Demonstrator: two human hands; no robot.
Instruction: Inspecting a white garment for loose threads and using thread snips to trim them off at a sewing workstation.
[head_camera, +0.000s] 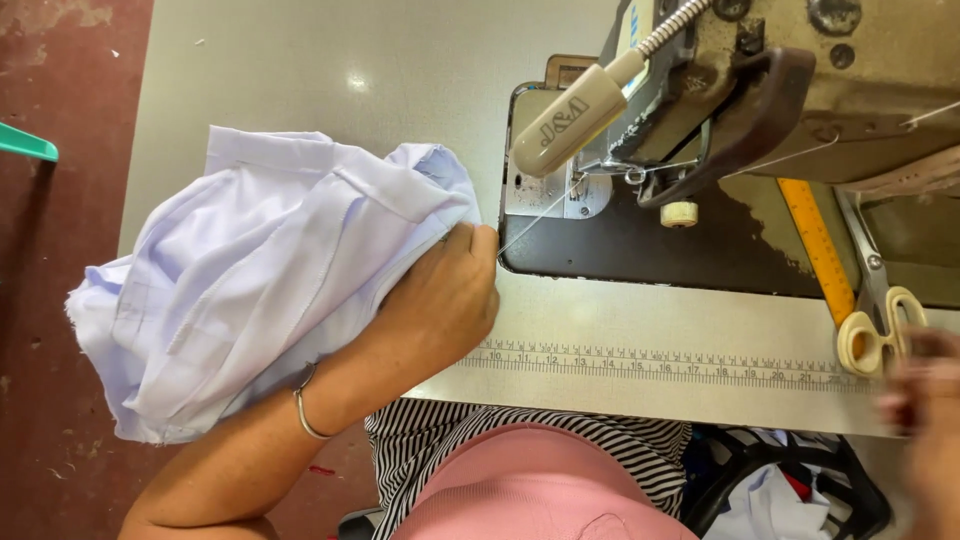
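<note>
My left hand (440, 300) grips a bunched pale lilac garment (260, 280) at the left part of the sewing table (400, 60), just left of the sewing machine's needle plate (545, 195). A thin thread (530, 220) runs from the needle area toward the cloth. A metal bangle (305, 405) circles my left wrist. My right hand (925, 400) is blurred at the right edge, beside cream-handled scissors (880, 325); whether it touches them I cannot tell.
The sewing machine head (800, 80) fills the upper right, with a flexible lamp (580, 115) over the needle. A yellow ruler (820, 245) lies on the machine bed. A measuring scale (660, 365) is printed along the table's front edge. Red floor is at the left.
</note>
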